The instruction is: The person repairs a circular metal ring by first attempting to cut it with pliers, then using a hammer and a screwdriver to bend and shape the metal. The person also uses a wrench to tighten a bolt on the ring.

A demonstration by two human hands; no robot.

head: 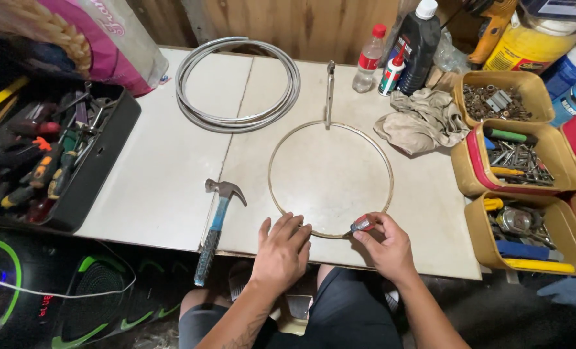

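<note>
A thin metal hoop (391,173) lies flat on the white tabletop (158,174), with a metal bar (330,94) standing at its far side. My left hand (281,253) presses flat on the hoop's near edge, fingers spread. My right hand (386,244) pinches a small red-handled tool (363,223), its tip touching the hoop's near rim. A claw hammer with a blue handle (215,226) lies left of the hoop, handle hanging over the table's front edge.
A coil of grey cable (237,84) lies at the back. A black toolbox of screwdrivers (42,161) sits left. Yellow bins of screws and tools (514,161) line the right. Bottles (417,45) and a rag (423,119) are at the back right.
</note>
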